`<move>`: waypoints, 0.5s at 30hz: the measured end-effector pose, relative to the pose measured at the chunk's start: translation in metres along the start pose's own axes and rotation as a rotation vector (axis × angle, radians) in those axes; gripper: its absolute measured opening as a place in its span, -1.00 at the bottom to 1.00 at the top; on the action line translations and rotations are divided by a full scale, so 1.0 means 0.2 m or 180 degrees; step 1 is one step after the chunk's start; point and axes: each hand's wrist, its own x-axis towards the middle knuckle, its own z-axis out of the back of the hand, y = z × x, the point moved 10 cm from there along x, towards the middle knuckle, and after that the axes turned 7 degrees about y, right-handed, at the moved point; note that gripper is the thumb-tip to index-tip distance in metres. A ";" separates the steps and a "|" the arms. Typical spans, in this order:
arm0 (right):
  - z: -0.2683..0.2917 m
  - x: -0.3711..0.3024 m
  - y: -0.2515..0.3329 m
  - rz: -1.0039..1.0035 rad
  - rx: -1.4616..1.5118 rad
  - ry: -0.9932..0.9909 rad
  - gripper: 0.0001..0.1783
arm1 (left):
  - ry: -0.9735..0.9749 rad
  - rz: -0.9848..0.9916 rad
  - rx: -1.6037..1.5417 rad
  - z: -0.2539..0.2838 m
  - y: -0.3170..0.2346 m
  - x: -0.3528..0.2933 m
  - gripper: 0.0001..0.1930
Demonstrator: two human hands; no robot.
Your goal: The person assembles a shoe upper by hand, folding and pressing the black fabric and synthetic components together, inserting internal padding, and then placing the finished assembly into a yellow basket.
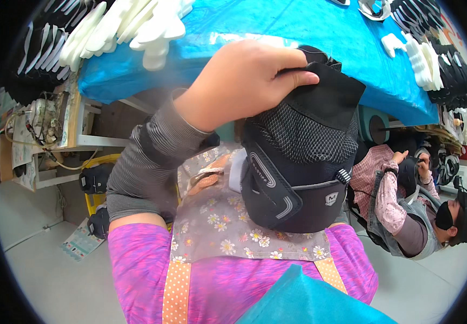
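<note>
My left hand (pixel 244 81) is raised over the top of a black bag (pixel 309 140), its thumb and fingers pinched on the dark fabric at the upper edge. The bag hangs upright before my chest. It has grey mesh over its upper part, a dark side panel with pale curved stripes, light piping and a small pale badge on the lower front. My right hand is hidden, apparently behind the bag; only a bit of grey sleeve shows at the bag's lower right. A flowered apron (pixel 228 227) lies behind the bag.
A table covered in blue sheeting (pixel 276 21) stands ahead, with white moulded pieces (pixel 152 32) and black strips (pixel 44 48) stacked at its sides. To the right, a seated co-worker (pixel 406 200) handles a dark item. Dark bags (pixel 96 178) sit by a yellow frame at left.
</note>
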 end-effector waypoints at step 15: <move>-0.15 -0.11 -0.11 -0.0021 0.0403 0.0194 -0.49 | -0.1091 0.0661 0.0478 -0.04 0.14 -0.15 -0.77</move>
